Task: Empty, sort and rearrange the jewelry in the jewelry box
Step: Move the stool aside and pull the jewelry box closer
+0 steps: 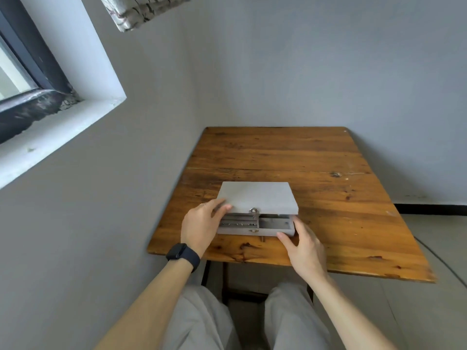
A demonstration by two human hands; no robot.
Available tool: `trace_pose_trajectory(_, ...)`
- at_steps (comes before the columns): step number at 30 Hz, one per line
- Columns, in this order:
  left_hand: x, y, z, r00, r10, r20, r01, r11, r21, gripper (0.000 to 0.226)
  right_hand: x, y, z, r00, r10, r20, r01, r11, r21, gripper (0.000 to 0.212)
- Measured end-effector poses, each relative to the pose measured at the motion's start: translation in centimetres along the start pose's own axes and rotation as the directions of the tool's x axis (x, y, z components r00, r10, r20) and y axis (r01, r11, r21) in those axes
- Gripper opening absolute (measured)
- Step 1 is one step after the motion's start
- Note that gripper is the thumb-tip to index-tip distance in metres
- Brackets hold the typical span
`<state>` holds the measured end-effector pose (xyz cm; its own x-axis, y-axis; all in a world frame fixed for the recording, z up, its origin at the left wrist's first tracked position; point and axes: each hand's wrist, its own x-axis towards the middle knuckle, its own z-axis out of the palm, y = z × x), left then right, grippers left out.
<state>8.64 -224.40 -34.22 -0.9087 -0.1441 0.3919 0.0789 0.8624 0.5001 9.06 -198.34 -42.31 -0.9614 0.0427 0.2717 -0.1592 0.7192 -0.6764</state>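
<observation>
Centre frame, I judge the jewelry box [235,231] light and stiff: left hand [202,224] pinches the lid [257,197] front-left, right hand [302,245] clasps the box's front-right corner.

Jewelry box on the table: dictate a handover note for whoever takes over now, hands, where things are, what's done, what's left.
Left hand grips the lid at its front left corner, lid lifted partway.
Right hand holds the jewelry box base at its front right corner.
The box sits near the wooden table's front edge.
Small pieces lie in the left rows; right compartment too dark to tell.
Done: clasp undone.
Left: open fully, empty, sort, rearrange.
</observation>
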Motion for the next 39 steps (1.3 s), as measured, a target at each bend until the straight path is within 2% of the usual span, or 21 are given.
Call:
trace_pose_trajectory(3, 2.2, 1.2, -1.0, 0.998, -0.019, -0.064, 0.021, 1.000, 0.017, 0.045, -0.2, -0.1, 0.0, 1.000, -0.016, -0.010, 0.016, 1.000, -0.001, 0.067)
trace_pose_trajectory(5, 3.7, 1.5, -1.3, 0.998, -0.050, -0.041, 0.051, 0.998, 0.023, 0.048, -0.2, -0.3, 0.0, 0.999, -0.018, -0.027, 0.017, 1.000, -0.012, 0.067)
trace_pose_trajectory(10, 5.9, 1.6, -1.2, 0.999, -0.018, 0.028, 0.017, 0.999, 0.028, 0.057, 0.1, -0.6, 0.3, 0.997, 0.023, -0.068, -0.023, 1.000, -0.001, 0.055)
trace_pose_trajectory(14, 7.9, 1.9, -1.1, 0.999, -0.026, -0.038, 0.027, 0.999, 0.035, 0.049, 0.3, -0.8, 0.6, 0.994, 0.065, -0.082, -0.064, 0.998, 0.011, 0.049)
trace_pose_trajectory(20, 11.2, 3.3, -0.7, 0.997, -0.004, -0.076, 0.012, 0.994, 0.110, 0.054, 0.8, -0.7, 0.5, 0.997, 0.057, -0.056, -0.055, 0.998, 0.035, 0.050)
trace_pose_trajectory(23, 12.9, 3.9, -0.2, 0.996, -0.063, -0.059, 0.071, 0.988, 0.136, 0.052, 1.4, -0.6, 0.2, 1.000, -0.002, 0.002, 0.003, 0.996, -0.093, 0.055)
trace_pose_trajectory(25, 14.0, 4.1, 0.6, 0.995, -0.091, -0.049, 0.096, 0.991, 0.099, 0.051, 1.7, -0.1, 0.0, 0.996, -0.032, 0.080, 0.048, 0.976, -0.212, 0.064)
trace_pose_trajectory(29, 16.0, 4.0, 2.2, 0.999, -0.025, -0.041, 0.023, 0.999, -0.044, 0.048, 2.3, 1.3, -0.3, 0.983, -0.085, 0.162, 0.129, 0.950, -0.285, 0.074)
trace_pose_trajectory(33, 17.4, 3.3, 3.5, 1.000, -0.017, 0.003, 0.017, 0.987, -0.159, 0.052, 3.7, 2.6, -0.5, 0.974, -0.097, 0.205, 0.154, 0.946, -0.285, 0.073)
trace_pose_trajectory(39, 19.1, 2.3, 5.2, 0.990, -0.140, -0.004, 0.132, 0.938, -0.321, 0.041, 4.1, 2.9, -0.3, 0.968, -0.093, 0.231, 0.158, 0.946, -0.284, 0.068)
